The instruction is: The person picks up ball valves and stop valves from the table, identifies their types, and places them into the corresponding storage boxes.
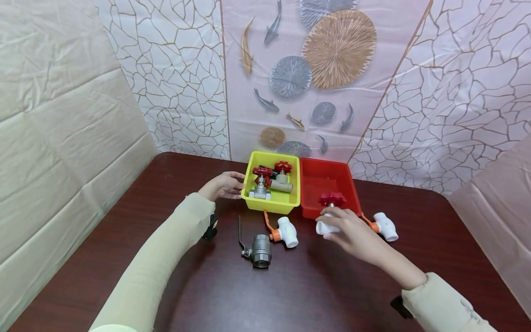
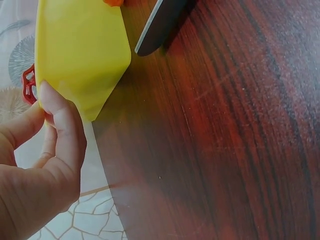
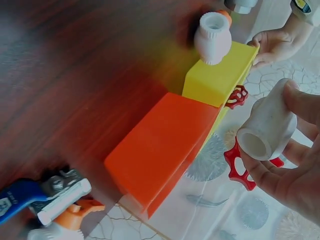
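Observation:
My right hand (image 1: 352, 235) holds a white plastic valve (image 3: 270, 120) by its body, above the front edge of the red bin (image 1: 325, 167); its red handwheel (image 1: 332, 199) points toward the bin. My left hand (image 1: 227, 185) pinches the left rim of the yellow bin (image 1: 269, 205) between thumb and fingers. Inside the yellow bin lie a metal valve with a red handwheel (image 1: 260, 190) and a beige valve (image 1: 282, 184), with other parts partly hidden behind them.
In front of the bins lie a metal ball valve (image 1: 261, 251) with a long lever and a white ball valve (image 1: 287, 232) with an orange handle. Another white ball valve (image 1: 386, 227) lies right of the red bin. The right wrist view shows a blue handle (image 3: 20, 197) near it.

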Motion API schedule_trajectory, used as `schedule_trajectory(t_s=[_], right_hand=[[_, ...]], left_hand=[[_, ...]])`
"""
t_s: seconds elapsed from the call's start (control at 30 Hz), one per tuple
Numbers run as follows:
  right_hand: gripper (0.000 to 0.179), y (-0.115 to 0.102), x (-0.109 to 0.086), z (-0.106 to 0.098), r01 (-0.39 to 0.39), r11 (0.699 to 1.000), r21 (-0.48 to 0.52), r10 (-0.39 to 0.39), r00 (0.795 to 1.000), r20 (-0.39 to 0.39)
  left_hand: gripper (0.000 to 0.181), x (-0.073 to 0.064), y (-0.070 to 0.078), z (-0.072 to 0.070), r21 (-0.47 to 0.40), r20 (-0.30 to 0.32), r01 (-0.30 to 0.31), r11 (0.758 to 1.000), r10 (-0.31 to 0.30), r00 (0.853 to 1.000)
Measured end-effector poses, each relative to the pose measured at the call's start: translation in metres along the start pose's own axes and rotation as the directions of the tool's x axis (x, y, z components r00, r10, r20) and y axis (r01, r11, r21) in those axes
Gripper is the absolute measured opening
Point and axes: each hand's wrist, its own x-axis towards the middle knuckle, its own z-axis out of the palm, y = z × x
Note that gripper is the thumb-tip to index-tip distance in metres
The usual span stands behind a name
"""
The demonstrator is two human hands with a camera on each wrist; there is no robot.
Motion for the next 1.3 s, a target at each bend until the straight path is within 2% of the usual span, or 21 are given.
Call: schedule_trajectory(t_s=[0.4,0.73,1.07,1.3], right_hand=[[0.033,0.003,0.036,0.006,0.033,0.996,0.079,-0.033,0.999,0.0],[0.038,0.012,0.06,0.011,-0.036,0.994,0.107,0.032,0.999,0.036],[0.039,0.014,0.085,0.016,-0.045,0.991,0.126,0.033,0.995,0.097],[0.039,0.013,0.098,0.023,-0.081,0.987,0.139,0.067,0.992,0.104]], left_hand=[[0.044,-0.001,0.0,-0.002,-0.015,0.016,0.016,1.0,-0.015,1.0],[0.044,0.001,0.002,-0.002,-0.022,0.034,0.036,0.999,-0.035,0.999],[0.043,0.0,0.0,-0.003,-0.017,0.042,0.007,1.0,-0.006,0.999],[0.042,0.002,-0.003,-0.001,-0.029,0.045,0.006,1.0,-0.004,0.999]])
